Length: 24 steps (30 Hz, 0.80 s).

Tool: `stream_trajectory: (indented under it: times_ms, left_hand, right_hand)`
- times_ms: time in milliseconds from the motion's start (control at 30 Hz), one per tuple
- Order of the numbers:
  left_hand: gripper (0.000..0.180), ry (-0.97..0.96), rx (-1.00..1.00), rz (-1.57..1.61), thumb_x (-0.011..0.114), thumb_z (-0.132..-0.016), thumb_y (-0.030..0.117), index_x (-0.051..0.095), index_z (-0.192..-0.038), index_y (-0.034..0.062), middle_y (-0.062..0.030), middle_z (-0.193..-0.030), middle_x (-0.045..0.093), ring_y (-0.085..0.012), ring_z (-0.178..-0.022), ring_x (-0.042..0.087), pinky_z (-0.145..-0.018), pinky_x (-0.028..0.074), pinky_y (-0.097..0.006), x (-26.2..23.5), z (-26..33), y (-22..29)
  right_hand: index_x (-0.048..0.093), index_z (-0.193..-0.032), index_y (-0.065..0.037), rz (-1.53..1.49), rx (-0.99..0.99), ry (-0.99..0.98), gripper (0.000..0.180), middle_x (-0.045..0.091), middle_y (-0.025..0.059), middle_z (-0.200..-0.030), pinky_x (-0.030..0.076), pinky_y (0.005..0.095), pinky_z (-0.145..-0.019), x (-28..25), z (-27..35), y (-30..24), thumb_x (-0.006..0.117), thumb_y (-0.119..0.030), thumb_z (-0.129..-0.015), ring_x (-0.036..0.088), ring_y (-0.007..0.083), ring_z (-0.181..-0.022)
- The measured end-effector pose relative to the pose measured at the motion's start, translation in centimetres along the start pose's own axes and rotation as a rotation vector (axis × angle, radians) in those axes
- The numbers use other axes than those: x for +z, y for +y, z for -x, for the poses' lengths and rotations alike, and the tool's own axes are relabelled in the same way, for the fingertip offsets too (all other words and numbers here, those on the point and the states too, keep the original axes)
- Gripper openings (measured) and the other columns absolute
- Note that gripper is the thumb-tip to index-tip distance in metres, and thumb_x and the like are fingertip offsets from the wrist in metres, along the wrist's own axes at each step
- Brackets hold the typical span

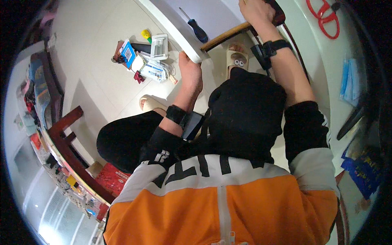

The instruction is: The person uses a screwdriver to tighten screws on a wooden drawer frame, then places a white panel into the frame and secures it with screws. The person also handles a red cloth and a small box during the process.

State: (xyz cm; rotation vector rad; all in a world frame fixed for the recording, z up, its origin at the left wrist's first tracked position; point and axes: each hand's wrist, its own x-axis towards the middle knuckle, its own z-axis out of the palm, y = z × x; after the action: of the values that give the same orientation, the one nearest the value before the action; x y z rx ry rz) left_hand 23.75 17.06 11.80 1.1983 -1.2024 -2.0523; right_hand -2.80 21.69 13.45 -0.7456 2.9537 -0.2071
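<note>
A drawer with a white front panel (165, 26) and a brown wooden side rail (224, 37) stands pulled out at the top middle. My left hand (190, 71) grips the near end of that panel from below, its fingers mostly hidden behind it. Inside the drawer lies a screwdriver (196, 28) with a dark blue handle, touched by neither hand. My right hand (258, 14) is closed over the drawer's right end, cut by the picture's upper edge. A thin yellowish bit shows at its fingertips, too small to name.
On the tiled floor at left sits a pile with a white plastic tray (159, 47), a blue card (128, 54) and a yellow-green object (146, 35). The pale tabletop (326, 53) at right bears red-handled scissors (326, 18) and blue masks (349, 83). My slippered foot (237, 57) is below the drawer.
</note>
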Motion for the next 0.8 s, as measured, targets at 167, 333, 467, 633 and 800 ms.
stream_trajectory:
  times_ms: [167, 333, 467, 633, 800]
  left_hand:
    - [0.036, -0.071, 0.053, -0.409, 0.052, -0.093, 0.013, 0.041, -0.126, 0.0019, -0.0086, -0.112, 0.057, -0.0172, -0.097, 0.055, -0.081, 0.046, -0.029, -0.3, 0.2, 2.3]
    - [0.056, -0.136, -0.206, -0.093, 0.044, -0.096, 0.043, 0.027, -0.145, 0.0212, -0.0055, -0.133, 0.046, -0.0223, -0.12, 0.047, -0.097, 0.039, -0.051, 0.4, 1.0, 2.5]
    - [0.044, -0.031, -0.195, -0.023, 0.044, -0.097, 0.039, 0.041, -0.135, 0.0177, -0.0042, -0.126, 0.049, -0.02, -0.11, 0.052, -0.09, 0.043, -0.044, 0.8, 0.4, 2.3]
    - [0.042, 0.006, -0.24, -0.108, 0.044, -0.097, 0.043, 0.051, -0.126, 0.0146, -0.003, -0.111, 0.058, -0.014, -0.098, 0.056, -0.079, 0.046, -0.034, -0.3, -0.7, 2.9]
    - [0.056, -0.055, -0.137, -0.239, 0.031, -0.101, 0.052, 0.058, -0.099, 0.0038, -0.0028, -0.087, 0.055, -0.0116, -0.078, 0.049, -0.072, 0.043, -0.028, -0.4, -0.5, 4.6]
  right_hand:
    - [0.05, -0.118, 0.003, 0.018, -0.039, 0.091, 0.056, 0.066, 0.0274, -0.1, 0.051, 0.0553, -0.079, 1.2, -0.2, 0.4, 0.05, -0.046, -0.091, 0.066, 0.0429, -0.092]
    - [0.047, -0.118, 0.005, 0.014, -0.009, -0.002, 0.05, 0.065, 0.0281, -0.099, 0.052, 0.0546, -0.076, 0.1, -0.3, -0.2, 0.051, -0.037, -0.091, 0.067, 0.0414, -0.091]
    - [0.046, -0.116, 0.005, 0.061, 0.001, 0.007, 0.05, 0.067, 0.0242, -0.093, 0.054, 0.0516, -0.074, -0.7, 0.1, -0.8, 0.053, -0.037, -0.09, 0.068, 0.0396, -0.088]
    - [0.046, -0.113, 0.007, 0.076, -0.052, 0.018, 0.052, 0.067, 0.0242, -0.092, 0.055, 0.0515, -0.069, -0.4, 0.2, -0.7, 0.053, -0.039, -0.089, 0.069, 0.0397, -0.08]
    - [0.046, -0.115, 0.006, 0.054, -0.063, 0.05, 0.057, 0.065, 0.0259, -0.098, 0.054, 0.052, -0.073, 0.0, 0.2, -0.5, 0.056, -0.042, -0.087, 0.067, 0.0409, -0.086]
